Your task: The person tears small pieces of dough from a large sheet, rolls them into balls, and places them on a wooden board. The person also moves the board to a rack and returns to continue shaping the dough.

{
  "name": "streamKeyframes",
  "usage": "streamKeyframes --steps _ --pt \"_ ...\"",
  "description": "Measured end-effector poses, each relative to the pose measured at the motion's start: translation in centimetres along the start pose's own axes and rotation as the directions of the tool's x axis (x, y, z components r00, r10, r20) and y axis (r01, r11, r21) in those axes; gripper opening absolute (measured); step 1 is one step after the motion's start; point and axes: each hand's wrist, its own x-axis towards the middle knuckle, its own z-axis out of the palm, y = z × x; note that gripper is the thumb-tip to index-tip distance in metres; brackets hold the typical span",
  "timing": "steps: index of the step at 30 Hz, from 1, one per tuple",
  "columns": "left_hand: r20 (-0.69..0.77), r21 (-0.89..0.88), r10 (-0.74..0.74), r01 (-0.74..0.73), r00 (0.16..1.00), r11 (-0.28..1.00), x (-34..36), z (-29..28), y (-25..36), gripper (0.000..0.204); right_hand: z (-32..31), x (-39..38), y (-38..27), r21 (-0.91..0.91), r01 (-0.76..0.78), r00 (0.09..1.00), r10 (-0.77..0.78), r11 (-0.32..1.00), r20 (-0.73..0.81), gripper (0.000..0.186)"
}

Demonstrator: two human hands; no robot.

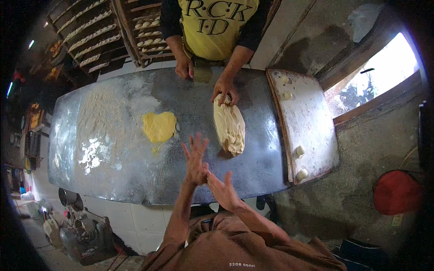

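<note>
Above the floured metal table (135, 180), the left hand (195, 160) and right hand (222, 190) hover open and empty, just short of the long dough (229, 126); a co-worker's hand (224, 88) presses its far end. Likely between kneading strokes; reaching forward comes next.

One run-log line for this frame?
left hand: open, empty | right hand: open, touching left | dough slab: on metal table, co-worker's hand on it

You see daylight pouring in from the window (382, 74) at upper right, blown out to white. It throws a dull sheen over the metal desk (190, 99). The left side sinks into gloom, corners vignette black, edges bend, and your hands look slightly soft
</note>
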Motion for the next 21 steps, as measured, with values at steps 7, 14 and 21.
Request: streamKeyframes --steps 7,14,21 --pt "0.195 -0.389 -0.732 0.737 0.652 0.553 -1.1 0.0 3.1 0.04 -9.7 1.5 -6.9 -0.996 -0.086 0.708 -0.702 0.022 -0.077 0.069" --pt "0.311 -0.458 -0.799 0.818 0.514 0.348 -1.1 7.0 5.4 0.043 -14.9 6.7 -5.0 -0.992 -0.027 0.79 -0.605 0.124 -0.097 0.063" --pt "0.689 -0.624 -0.594 0.757 0.416 -0.193 -2.3 9.9 3.3 0.039 -7.9 -3.7 -5.5 -0.829 0.001 0.814 -0.482 0.56 -0.325 0.038"
